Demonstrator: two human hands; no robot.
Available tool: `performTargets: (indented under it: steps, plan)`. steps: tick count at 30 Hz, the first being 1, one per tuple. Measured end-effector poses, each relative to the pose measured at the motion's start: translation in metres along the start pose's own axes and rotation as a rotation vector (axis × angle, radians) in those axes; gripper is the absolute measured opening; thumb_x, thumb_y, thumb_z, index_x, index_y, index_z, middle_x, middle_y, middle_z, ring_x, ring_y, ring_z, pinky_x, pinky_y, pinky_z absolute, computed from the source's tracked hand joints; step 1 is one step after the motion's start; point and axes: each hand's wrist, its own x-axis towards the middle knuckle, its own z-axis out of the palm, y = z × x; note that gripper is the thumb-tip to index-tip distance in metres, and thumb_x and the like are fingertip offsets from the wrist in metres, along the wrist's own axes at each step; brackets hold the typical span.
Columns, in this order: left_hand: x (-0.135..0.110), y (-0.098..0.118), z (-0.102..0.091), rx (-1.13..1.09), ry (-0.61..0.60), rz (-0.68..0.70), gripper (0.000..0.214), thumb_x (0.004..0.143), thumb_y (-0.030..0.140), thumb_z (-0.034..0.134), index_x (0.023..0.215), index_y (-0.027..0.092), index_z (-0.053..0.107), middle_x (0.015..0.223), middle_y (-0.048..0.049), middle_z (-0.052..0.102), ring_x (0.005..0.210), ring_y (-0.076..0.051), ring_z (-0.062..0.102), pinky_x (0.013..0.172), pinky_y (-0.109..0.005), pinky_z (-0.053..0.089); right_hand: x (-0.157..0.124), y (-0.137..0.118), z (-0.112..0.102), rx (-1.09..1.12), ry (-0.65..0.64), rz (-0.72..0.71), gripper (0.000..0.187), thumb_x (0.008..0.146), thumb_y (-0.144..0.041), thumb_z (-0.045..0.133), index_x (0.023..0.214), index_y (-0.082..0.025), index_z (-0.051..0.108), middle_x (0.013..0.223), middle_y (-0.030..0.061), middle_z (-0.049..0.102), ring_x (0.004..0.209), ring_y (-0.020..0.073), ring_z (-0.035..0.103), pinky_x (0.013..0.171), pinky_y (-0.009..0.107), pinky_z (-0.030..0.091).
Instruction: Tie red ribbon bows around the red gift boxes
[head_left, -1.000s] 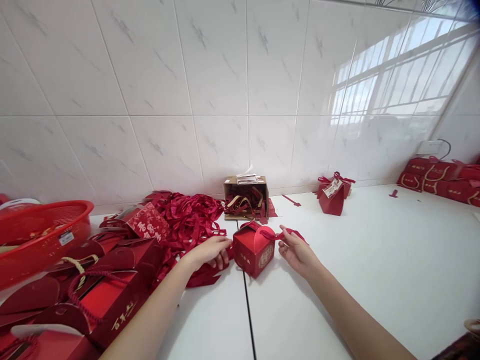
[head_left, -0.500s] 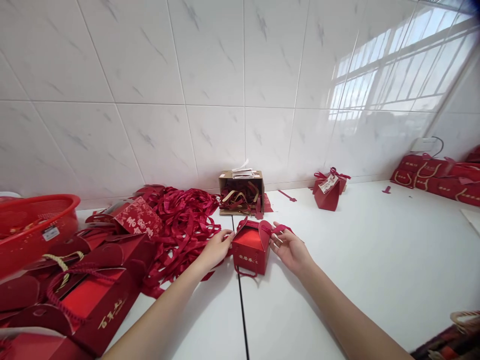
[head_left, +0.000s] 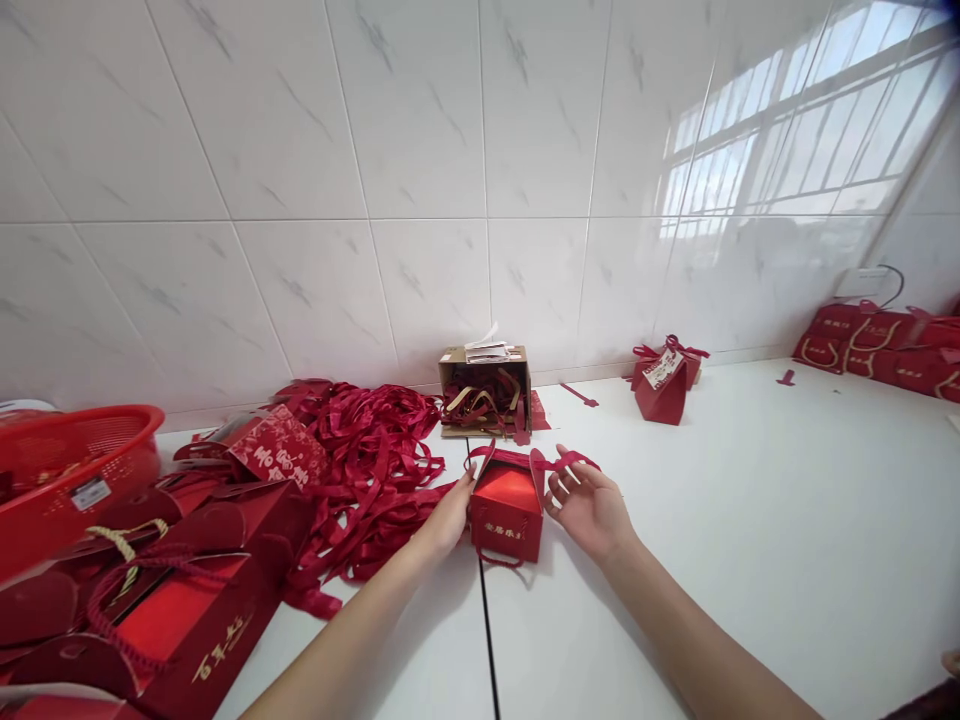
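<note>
A small red gift box (head_left: 508,527) with gold lettering stands upright on the white table in front of me. Its rounded side flaps stick up, and a dark red cord handle hangs down its front. My left hand (head_left: 452,512) grips the box's left side, the fingertips partly hidden behind it. A red ribbon (head_left: 559,462) runs across the top of the box and out to the right. My right hand (head_left: 594,508) pinches that ribbon between thumb and forefinger, palm turned up, other fingers curled near the box's right side.
Loose red ribbons (head_left: 375,440) are heaped left of the box. Larger red gift boxes (head_left: 202,600) and a red plastic basket (head_left: 97,480) lie further left. A cardboard box (head_left: 484,395) of ribbons stands by the wall. Small bow-tied boxes (head_left: 664,390) and stacked red boxes (head_left: 877,345) are right.
My right hand has moved slightly right and up, drawing the ribbon out from the box. My left hand has slid lower along the box's left side. The view has shifted a little.
</note>
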Motion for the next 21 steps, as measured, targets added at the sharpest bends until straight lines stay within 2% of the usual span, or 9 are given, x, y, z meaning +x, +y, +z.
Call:
performTargets:
  steps: [2,4,6,8,10,15,18,21]
  plan:
    - [0.002,0.004,-0.003,-0.244,0.052,-0.049,0.043,0.074,0.027,0.052,0.117,0.023,0.05,0.051,0.0071,0.05,0.043,-0.011,0.045,0.045,-0.021,0.032,-0.002,-0.004,0.001,0.039,-0.012,0.002,0.022,0.074,-0.019,0.057,0.094,-0.024,0.065,0.075,-0.0011,0.06,0.066,0.0113,0.056,0.062,0.027,0.048]
    - [0.004,0.012,-0.009,-0.466,0.064,-0.021,0.04,0.072,0.018,0.049,0.112,0.022,0.051,0.065,0.0028,0.058,0.055,-0.011,0.055,0.052,-0.022,0.041,-0.003,-0.01,0.002,0.077,-0.034,-0.008,0.02,0.076,-0.022,0.054,0.093,-0.022,0.065,0.075,-0.0002,0.059,0.066,0.0109,0.056,0.061,0.026,0.048]
    - [0.006,0.023,-0.018,-0.629,0.058,0.034,0.023,0.075,0.019,0.046,0.097,0.02,0.055,0.072,-0.0004,0.06,0.065,-0.012,0.06,0.06,-0.023,0.047,-0.003,-0.016,0.002,0.102,-0.015,-0.049,0.017,0.079,-0.026,0.054,0.091,-0.019,0.065,0.072,-0.0003,0.056,0.062,0.0095,0.054,0.058,0.024,0.048]
    - [0.007,0.033,-0.027,-0.728,0.094,0.078,0.015,0.082,0.026,0.046,0.089,0.019,0.057,0.072,-0.0008,0.058,0.066,-0.011,0.059,0.062,-0.023,0.048,-0.003,-0.023,0.002,0.089,0.038,-0.12,0.017,0.082,-0.028,0.055,0.089,-0.017,0.066,0.069,-0.001,0.052,0.058,0.0074,0.05,0.054,0.021,0.048]
    - [0.008,0.043,-0.035,-0.755,0.179,0.117,0.016,0.085,0.028,0.048,0.09,0.02,0.06,0.07,0.0003,0.058,0.06,-0.009,0.056,0.058,-0.021,0.048,-0.003,-0.031,0.002,0.039,0.085,-0.211,0.015,0.084,-0.027,0.056,0.086,-0.017,0.067,0.069,-0.001,0.052,0.056,0.0059,0.048,0.054,0.019,0.048]
    - [0.003,0.062,-0.045,-0.803,0.37,0.2,0.012,0.079,0.013,0.057,0.085,0.017,0.067,0.068,0.0011,0.06,0.056,-0.005,0.053,0.052,-0.016,0.044,-0.008,-0.047,0.009,-0.17,0.149,-0.448,0.009,0.076,-0.022,0.067,0.084,-0.017,0.068,0.077,-0.0012,0.057,0.059,0.0047,0.052,0.059,0.017,0.049]
    - [-0.002,0.074,-0.045,-0.712,0.396,0.359,0.011,0.078,0.02,0.061,0.084,0.016,0.069,0.077,-0.0006,0.064,0.061,-0.006,0.055,0.052,-0.016,0.043,-0.011,-0.056,0.02,-0.327,0.126,-0.619,0.018,0.076,-0.032,0.068,0.087,-0.018,0.069,0.08,-0.0003,0.06,0.067,0.0069,0.056,0.063,0.018,0.051]
    - [-0.007,0.09,-0.043,-0.574,0.383,0.564,0.02,0.073,0.032,0.068,0.082,0.015,0.071,0.083,-0.0029,0.067,0.07,-0.009,0.059,0.056,-0.018,0.046,-0.013,-0.067,0.035,-0.461,0.079,-0.783,0.028,0.071,-0.037,0.072,0.091,-0.018,0.068,0.088,0.0021,0.064,0.079,0.0108,0.06,0.07,0.023,0.053]
